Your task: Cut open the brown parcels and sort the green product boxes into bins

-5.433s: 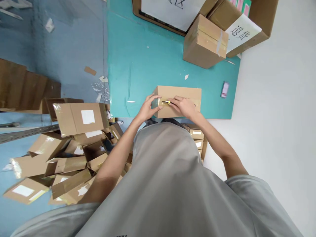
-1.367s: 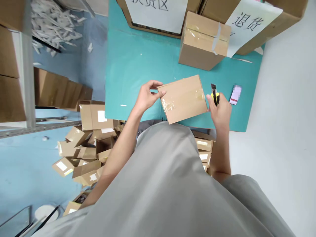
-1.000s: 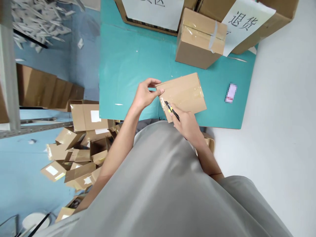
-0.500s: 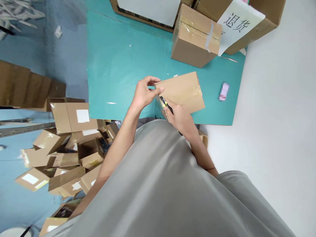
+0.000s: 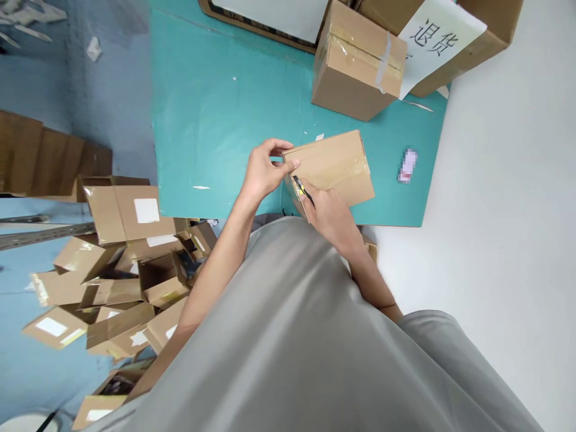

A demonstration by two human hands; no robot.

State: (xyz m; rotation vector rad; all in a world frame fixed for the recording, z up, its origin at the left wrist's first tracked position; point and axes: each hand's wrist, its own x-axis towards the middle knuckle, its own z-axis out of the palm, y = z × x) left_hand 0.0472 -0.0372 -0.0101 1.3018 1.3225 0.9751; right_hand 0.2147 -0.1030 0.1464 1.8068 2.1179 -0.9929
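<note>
Carton (image 5: 335, 159) sits askew at the near edge of the desk (image 5: 216, 132), its taped left end partly in view. Your left grip (image 5: 265, 171) is clamped on the far left corner, thumb on the upper face, fingers behind. Your right grip (image 5: 330, 216) is closed round the black-and-yellow utility knife (image 5: 303, 190), blade by the upper edge of that end; whether the tip touches cardboard or tape (image 5: 295, 190) cannot be told from this angle.

Change noted: a little over a second ago the knife is off the carton's right side; now it is over the left end. Your left grip keeps the same corner. Against half a second ago, almost no difference. Judged meaning: the work now centres on this taped end, and your left thumb is close to the blade.

Writing, going outward: the carton's visible faces show no label or brand. Beyond it, a taped box (image 5: 355, 66) stands before a white sheet (image 5: 438, 45) whose large black characters read 退货 ("returned goods"); a lower line is mostly hidden. Another sheet (image 5: 274, 18), at the top, shows no characters; print on the dark strip beneath is illegible. On the desk to your right, the phone (image 5: 407, 165) is pixelated. To your left, off the desk, heaped cartons (image 5: 117, 291) carry white labels (image 5: 147, 210), text too small to make out.
</note>
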